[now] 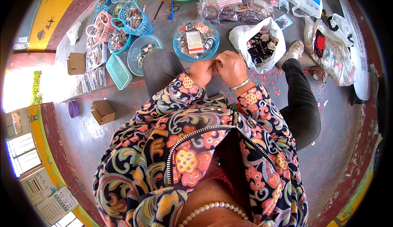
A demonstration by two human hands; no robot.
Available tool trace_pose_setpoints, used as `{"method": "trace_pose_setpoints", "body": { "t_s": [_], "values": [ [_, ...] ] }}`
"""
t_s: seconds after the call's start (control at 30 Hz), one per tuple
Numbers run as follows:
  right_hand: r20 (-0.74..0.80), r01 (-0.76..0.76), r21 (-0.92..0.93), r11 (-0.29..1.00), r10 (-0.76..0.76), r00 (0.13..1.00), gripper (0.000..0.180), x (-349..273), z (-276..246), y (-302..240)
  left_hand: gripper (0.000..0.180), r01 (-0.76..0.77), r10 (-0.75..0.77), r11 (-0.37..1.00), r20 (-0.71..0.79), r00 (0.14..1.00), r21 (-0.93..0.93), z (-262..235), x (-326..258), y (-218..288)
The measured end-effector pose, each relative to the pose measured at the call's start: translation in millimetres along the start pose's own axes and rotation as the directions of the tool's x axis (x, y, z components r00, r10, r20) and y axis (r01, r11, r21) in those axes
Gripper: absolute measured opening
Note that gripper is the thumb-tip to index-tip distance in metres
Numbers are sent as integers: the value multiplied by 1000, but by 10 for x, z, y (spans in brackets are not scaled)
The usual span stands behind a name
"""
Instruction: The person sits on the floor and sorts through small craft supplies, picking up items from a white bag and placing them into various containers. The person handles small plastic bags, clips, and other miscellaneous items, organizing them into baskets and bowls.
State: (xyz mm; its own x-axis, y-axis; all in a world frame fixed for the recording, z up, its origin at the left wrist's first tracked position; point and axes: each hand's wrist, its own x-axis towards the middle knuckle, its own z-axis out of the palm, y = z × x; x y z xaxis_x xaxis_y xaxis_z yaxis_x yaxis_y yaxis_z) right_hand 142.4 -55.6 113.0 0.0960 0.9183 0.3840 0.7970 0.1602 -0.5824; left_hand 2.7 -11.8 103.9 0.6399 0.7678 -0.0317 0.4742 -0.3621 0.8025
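Side by side in front of my body, my left hand (202, 73) and my right hand (231, 69) meet at the fingertips. Both are closed in a pinch; whatever sits between the fingers is too small or hidden to make out. Just beyond them is a blue round basin (178, 51) of small mixed trinkets. On top of those lies a stack of small clear bags with an orange edge (195, 42). To the right of my right hand, an open white plastic bag (240, 37) holds dark pieces with white bits (262, 46).
At left stand a light-blue basin (156, 41), a blue handled basket (141, 27), a pink basket (107, 22), a turquoise tray (118, 72) and cardboard boxes (103, 112). Clear bags of goods (249, 10) lie beyond. Stuffed plastic bags (335, 59) sit at right. Red scraps litter the floor.
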Motion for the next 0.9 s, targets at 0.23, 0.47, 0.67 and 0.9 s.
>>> {"method": "trace_pose_setpoints", "body": {
  "t_s": [0.23, 0.47, 0.67, 0.9],
  "values": [
    [13, -208, 232, 950, 210, 978, 2, 3, 27, 16, 20, -111, 113, 993, -79, 990, 30, 56, 7, -95],
    [162, -305, 432, 849, 260, 952, 6, -8, 135, 211, 19, 2, -3, 1000, -39, 999, -30, 45, 7, -154],
    [38, -62, 128, 990, 57, 998, 5, 23, 6, 37, 18, 6, -3, 998, -51, 999, 67, 24, -3, -54],
    [3, -105, 117, 988, 105, 994, 2, -7, 76, 78, 18, -50, 51, 999, -26, 998, 11, 49, 5, -110]
  ]
}}
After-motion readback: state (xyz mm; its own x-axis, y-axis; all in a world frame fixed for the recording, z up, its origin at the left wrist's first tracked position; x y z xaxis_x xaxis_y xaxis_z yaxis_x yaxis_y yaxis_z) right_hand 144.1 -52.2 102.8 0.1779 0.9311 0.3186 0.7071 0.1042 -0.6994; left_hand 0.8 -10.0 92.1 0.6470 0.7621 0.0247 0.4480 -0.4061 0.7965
